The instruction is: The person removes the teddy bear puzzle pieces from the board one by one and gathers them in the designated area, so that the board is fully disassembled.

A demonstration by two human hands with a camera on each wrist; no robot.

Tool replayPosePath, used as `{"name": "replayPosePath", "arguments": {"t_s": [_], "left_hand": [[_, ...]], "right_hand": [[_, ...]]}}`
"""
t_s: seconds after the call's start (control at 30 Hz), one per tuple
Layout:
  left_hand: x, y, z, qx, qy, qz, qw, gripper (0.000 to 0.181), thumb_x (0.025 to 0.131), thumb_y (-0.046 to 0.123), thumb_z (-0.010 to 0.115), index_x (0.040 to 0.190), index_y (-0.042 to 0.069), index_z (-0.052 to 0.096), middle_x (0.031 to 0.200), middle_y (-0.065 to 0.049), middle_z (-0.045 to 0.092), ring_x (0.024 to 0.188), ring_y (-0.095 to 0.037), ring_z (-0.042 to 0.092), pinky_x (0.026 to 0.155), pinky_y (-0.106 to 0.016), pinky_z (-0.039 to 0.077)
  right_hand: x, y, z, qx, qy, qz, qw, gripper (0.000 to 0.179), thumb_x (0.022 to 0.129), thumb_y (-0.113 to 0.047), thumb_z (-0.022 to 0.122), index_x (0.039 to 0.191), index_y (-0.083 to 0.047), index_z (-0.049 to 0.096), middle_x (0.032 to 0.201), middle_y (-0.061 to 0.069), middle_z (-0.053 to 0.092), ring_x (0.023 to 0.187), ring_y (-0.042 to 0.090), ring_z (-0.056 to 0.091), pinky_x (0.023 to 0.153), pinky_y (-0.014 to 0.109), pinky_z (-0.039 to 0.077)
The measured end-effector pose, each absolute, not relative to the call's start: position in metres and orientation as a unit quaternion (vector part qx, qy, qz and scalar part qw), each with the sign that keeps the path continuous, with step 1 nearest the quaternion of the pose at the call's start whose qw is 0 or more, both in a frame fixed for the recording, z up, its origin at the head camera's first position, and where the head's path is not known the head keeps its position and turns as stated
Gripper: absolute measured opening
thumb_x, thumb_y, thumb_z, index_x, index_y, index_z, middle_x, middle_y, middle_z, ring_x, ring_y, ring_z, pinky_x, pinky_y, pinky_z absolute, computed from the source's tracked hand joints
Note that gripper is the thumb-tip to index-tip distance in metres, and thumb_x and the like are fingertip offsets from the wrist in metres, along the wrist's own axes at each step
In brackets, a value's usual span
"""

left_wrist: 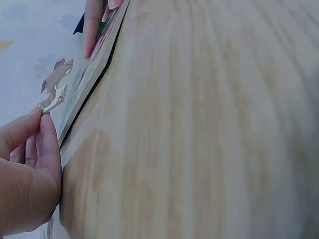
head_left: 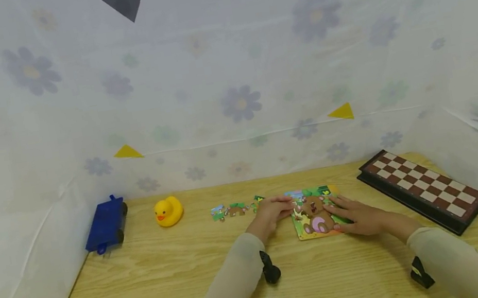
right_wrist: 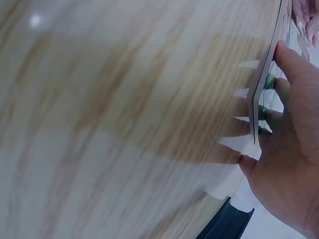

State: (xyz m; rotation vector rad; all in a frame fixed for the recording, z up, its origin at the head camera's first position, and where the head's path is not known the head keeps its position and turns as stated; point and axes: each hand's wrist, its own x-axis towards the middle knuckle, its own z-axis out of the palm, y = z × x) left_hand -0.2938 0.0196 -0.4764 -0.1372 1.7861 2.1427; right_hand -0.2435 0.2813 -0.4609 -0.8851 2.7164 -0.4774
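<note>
My left hand point(head_left: 272, 212) is at the left side of a bear jigsaw puzzle board point(head_left: 300, 227). Its thumb and fingertips pinch a brown puzzle piece point(left_wrist: 56, 85), raised over the board in the left wrist view. Opposite, my right hand point(head_left: 362, 215) rests on the board's right part with spread fingers, thumb at the near edge. In the right wrist view, the fingers point(right_wrist: 279, 89) reach over the board's edge, and the little finger touches the table. The two hands cover parts of the bear picture.
Loose puzzle pieces point(head_left: 236, 209) lie left of the board, one partly behind my left hand. Further left are a yellow rubber duck point(head_left: 169, 212) and a blue toy wagon point(head_left: 107, 224). A folded checkered board point(head_left: 423, 187) lies at the right. White patterned sheets enclose the wooden table point(head_left: 157, 287).
</note>
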Motion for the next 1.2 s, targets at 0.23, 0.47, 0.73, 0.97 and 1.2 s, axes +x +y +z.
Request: {"name": "replayPosePath", "arguments": {"t_s": [0.23, 0.47, 0.73, 0.97, 1.2], "left_hand": [[-0.290, 0.008, -0.478, -0.047, 0.623, 0.757, 0.190, 0.027, 0.083, -0.005, 0.068, 0.110, -0.006, 0.066, 0.106, -0.013, 0.067, 0.090, -0.020, 0.067, 0.081, -0.029, 0.056], [-0.279, -0.013, -0.479, -0.016, 0.639, 0.743, 0.198, 0.025, 0.083, -0.005, 0.067, 0.108, -0.007, 0.066, 0.103, -0.013, 0.067, 0.089, -0.019, 0.067, 0.082, -0.031, 0.056], [-0.263, -0.055, -0.467, 0.014, 0.657, 0.727, 0.196, 0.030, 0.084, 0.000, 0.069, 0.112, -0.008, 0.064, 0.106, -0.013, 0.065, 0.091, -0.019, 0.067, 0.084, -0.034, 0.055], [-0.255, -0.098, -0.468, -0.017, 0.679, 0.715, 0.167, 0.030, 0.084, 0.002, 0.070, 0.112, -0.007, 0.065, 0.104, -0.010, 0.066, 0.088, -0.017, 0.066, 0.083, -0.033, 0.055], [-0.252, -0.133, -0.470, -0.056, 0.687, 0.714, 0.126, 0.024, 0.084, -0.002, 0.068, 0.108, -0.006, 0.067, 0.100, -0.010, 0.068, 0.087, -0.018, 0.067, 0.081, -0.033, 0.056]], "right_hand": [[-0.244, 0.282, -0.463, -0.305, 0.930, -0.164, 0.120, 0.068, 0.097, -0.045, 0.050, 0.148, -0.003, 0.030, 0.152, 0.026, 0.016, 0.136, 0.052, 0.011, 0.103, 0.071, 0.016], [-0.244, 0.283, -0.465, -0.306, 0.929, -0.169, 0.120, 0.069, 0.096, -0.046, 0.049, 0.148, -0.004, 0.030, 0.152, 0.029, 0.015, 0.136, 0.052, 0.011, 0.102, 0.072, 0.016], [-0.244, 0.284, -0.465, -0.315, 0.927, -0.176, 0.106, 0.069, 0.096, -0.044, 0.050, 0.148, -0.004, 0.029, 0.151, 0.032, 0.012, 0.134, 0.054, 0.014, 0.099, 0.071, 0.024], [-0.244, 0.282, -0.463, -0.299, 0.928, -0.185, 0.123, 0.069, 0.096, -0.044, 0.050, 0.148, -0.005, 0.029, 0.151, 0.033, 0.009, 0.135, 0.055, 0.007, 0.100, 0.074, 0.016], [-0.245, 0.284, -0.465, -0.288, 0.931, -0.185, 0.127, 0.070, 0.096, -0.045, 0.051, 0.149, -0.006, 0.029, 0.152, 0.030, 0.008, 0.136, 0.053, 0.003, 0.102, 0.073, 0.011]]}}
